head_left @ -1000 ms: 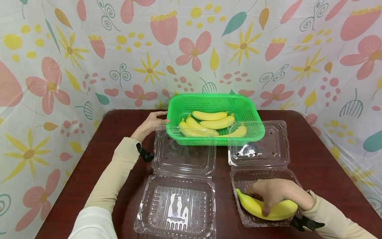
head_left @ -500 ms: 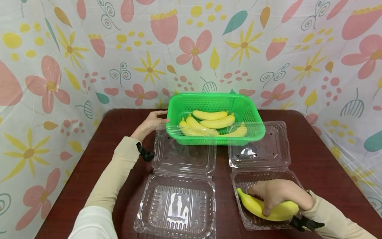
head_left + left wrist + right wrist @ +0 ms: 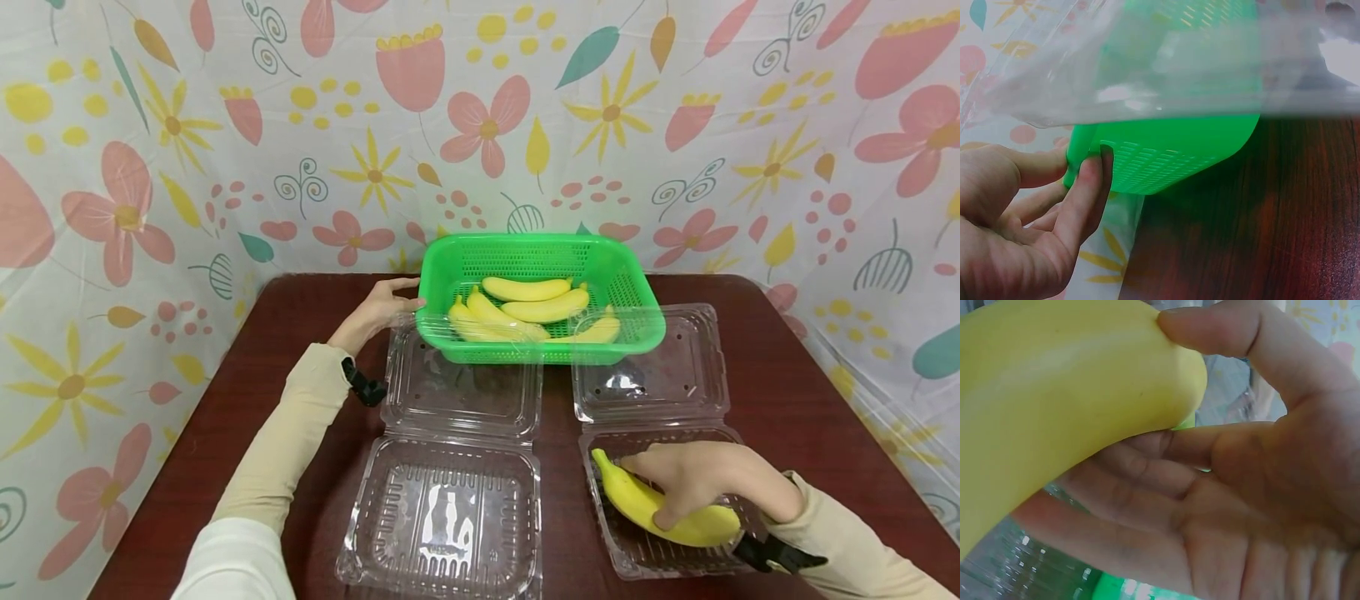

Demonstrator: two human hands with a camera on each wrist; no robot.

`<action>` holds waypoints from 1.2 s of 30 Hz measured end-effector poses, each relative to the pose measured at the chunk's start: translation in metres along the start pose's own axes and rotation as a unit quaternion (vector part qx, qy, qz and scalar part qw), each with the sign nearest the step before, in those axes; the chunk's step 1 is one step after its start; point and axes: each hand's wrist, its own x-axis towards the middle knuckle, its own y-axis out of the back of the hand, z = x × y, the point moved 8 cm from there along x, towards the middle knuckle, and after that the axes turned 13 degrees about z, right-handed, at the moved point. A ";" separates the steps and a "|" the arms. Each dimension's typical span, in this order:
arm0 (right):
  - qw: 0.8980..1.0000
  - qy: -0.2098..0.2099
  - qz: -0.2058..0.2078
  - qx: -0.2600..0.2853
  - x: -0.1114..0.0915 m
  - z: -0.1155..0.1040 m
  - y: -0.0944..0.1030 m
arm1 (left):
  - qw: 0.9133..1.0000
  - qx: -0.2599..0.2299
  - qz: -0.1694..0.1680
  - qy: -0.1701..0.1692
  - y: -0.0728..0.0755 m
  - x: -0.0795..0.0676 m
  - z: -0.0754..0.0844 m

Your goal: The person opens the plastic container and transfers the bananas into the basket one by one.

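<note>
My right hand [image 3: 697,479] grips a yellow banana [image 3: 626,498], thumb on the near side and fingers round the far side. The banana lies slanted over the base of the right clear plastic clamshell box [image 3: 624,560], stem end pointing left and away. Close up in the right wrist view, the thumb presses near the blunt end of the banana [image 3: 1066,394]. At the back, my left hand [image 3: 378,310] holds the left end of a green plastic basket [image 3: 517,241]. The left wrist view shows thumb and fingers pinching the basket's rim [image 3: 1079,147].
Several bananas [image 3: 546,308] lie inside the basket. A second clear clamshell box [image 3: 405,533] stands opened at the left. The raised lids, left lid [image 3: 465,396] and right lid [image 3: 660,387], overlap the basket's front. A flowered curtain [image 3: 300,233] hangs behind the dark red-brown table [image 3: 315,312].
The right hand has shifted the banana slightly within the right box, and its stem end has swung away from me. The left hand and basket stay still.
</note>
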 end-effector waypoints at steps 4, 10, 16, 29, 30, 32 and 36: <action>0.998 0.052 0.028 0.013 0.000 -0.008 0.009 | 1.000 -0.004 -0.001 -0.003 -0.001 -0.001 0.002; 0.992 0.105 0.053 0.044 -0.004 -0.015 0.023 | 1.000 -0.004 -0.002 -0.004 -0.003 0.000 0.002; 0.983 0.149 0.085 0.062 -0.009 -0.020 0.031 | 1.000 -0.010 -0.003 -0.002 -0.004 0.000 0.002; 0.979 0.158 0.108 0.068 -0.012 -0.023 0.036 | 1.000 -0.012 -0.001 0.012 -0.003 -0.001 0.002; 0.979 0.160 0.111 0.067 -0.012 -0.023 0.037 | 1.000 -0.013 -0.001 0.013 -0.003 -0.001 0.002; 0.977 0.166 0.115 0.069 -0.012 -0.022 0.038 | 1.000 -0.018 -0.001 0.016 -0.002 -0.002 0.002; 0.974 0.174 0.121 0.075 -0.012 -0.021 0.041 | 0.999 -0.031 -0.003 0.021 -0.001 -0.001 -0.001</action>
